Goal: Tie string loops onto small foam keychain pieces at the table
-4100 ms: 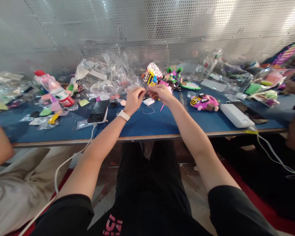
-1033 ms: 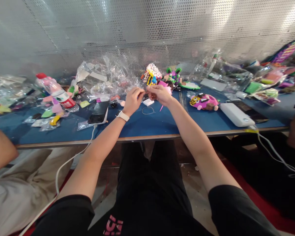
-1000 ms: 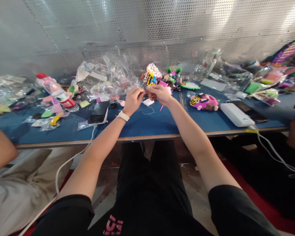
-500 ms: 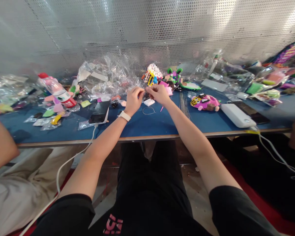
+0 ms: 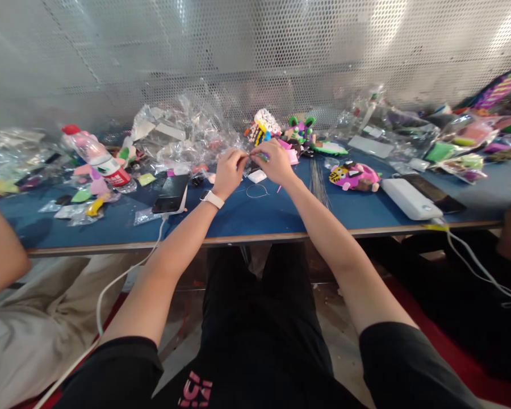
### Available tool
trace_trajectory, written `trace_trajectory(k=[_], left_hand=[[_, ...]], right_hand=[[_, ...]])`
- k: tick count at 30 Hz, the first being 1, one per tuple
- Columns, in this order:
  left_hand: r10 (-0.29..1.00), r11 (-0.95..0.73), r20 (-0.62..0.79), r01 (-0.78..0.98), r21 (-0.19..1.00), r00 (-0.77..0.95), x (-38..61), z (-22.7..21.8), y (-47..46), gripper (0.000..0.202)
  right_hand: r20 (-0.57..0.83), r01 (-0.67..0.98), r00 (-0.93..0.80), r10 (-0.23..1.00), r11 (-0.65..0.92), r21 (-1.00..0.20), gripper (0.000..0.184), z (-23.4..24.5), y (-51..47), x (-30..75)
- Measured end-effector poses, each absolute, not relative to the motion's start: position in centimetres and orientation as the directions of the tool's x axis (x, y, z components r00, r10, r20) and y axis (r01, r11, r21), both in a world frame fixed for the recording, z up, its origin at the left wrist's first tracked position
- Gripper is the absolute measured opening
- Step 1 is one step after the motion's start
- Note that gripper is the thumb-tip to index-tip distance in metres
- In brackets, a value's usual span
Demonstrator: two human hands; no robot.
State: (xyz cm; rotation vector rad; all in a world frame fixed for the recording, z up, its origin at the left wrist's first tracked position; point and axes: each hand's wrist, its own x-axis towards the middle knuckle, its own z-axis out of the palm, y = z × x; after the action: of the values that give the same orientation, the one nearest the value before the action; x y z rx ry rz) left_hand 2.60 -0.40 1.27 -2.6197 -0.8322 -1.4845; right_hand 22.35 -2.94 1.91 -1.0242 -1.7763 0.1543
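Head view: looking down along both bare forearms to the far half of the blue table (image 5: 259, 218). Holding the left hand (image 5: 227, 170) in from the left side, a white watch (image 5: 212, 199) on its wrist, and the right hand (image 5: 276, 163) in from the right, arched over at the knuckles, fingertip almost to fingertip.

Pinching a small coloured piece (image 5: 260, 155) in the closed fingertips of the right hand, up off the table top. Showing green and purple, and too small for naming. Closing the left fingertips as well, tight by the piece's left end; gripping the piece itself or only something thin beside it, not showing at this size.

Keeping the piece dead ahead of the body, between the two hands rather than off to one side, a touch nearer the right. Running its longer side roughly left to right, from one hand towards the other, as far as can be made out.

Hanging just above a small white block (image 5: 256, 176) and, nearer the body, a thin wire loop (image 5: 256, 191) lying flat, and touching neither. Backing onto a cluster of bright figures (image 5: 264, 128) just beyond the knuckles. Passing a dark phone (image 5: 170, 196) to the left of the watch, and a white power bank (image 5: 411, 200) well apart to the right.
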Motion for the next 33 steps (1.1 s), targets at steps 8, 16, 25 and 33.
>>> trace_trajectory(k=[8, 16, 25, 33], left_hand=[[0.393, -0.863, 0.821, 0.475, 0.174, 0.415, 2.4, 1.7, -0.3, 0.031], [0.431, -0.852, 0.813, 0.472, 0.225, 0.391, 2.3, 1.7, -0.2, 0.031], [0.431, -0.860, 0.803, 0.458, 0.228, 0.411, 2.7, 1.7, -0.7, 0.023], [0.398, -0.877, 0.808, 0.438, 0.197, 0.434, 2.5, 1.7, -0.7, 0.026]], right_hand=[[0.590, 0.267, -0.124, 0.798, 0.599, -0.755, 0.028, 2.1, -3.0, 21.6], [0.661, 0.304, -0.176, 0.729, 0.679, -0.668, 0.024, 2.3, -3.1, 22.4], [0.687, 0.435, -0.166, 0.707, 0.678, -0.592, 0.028, 2.0, -3.0, 23.2], [0.640, 0.405, -0.109, 0.760, 0.622, -0.670, 0.024, 2.8, -3.7, 22.8]])
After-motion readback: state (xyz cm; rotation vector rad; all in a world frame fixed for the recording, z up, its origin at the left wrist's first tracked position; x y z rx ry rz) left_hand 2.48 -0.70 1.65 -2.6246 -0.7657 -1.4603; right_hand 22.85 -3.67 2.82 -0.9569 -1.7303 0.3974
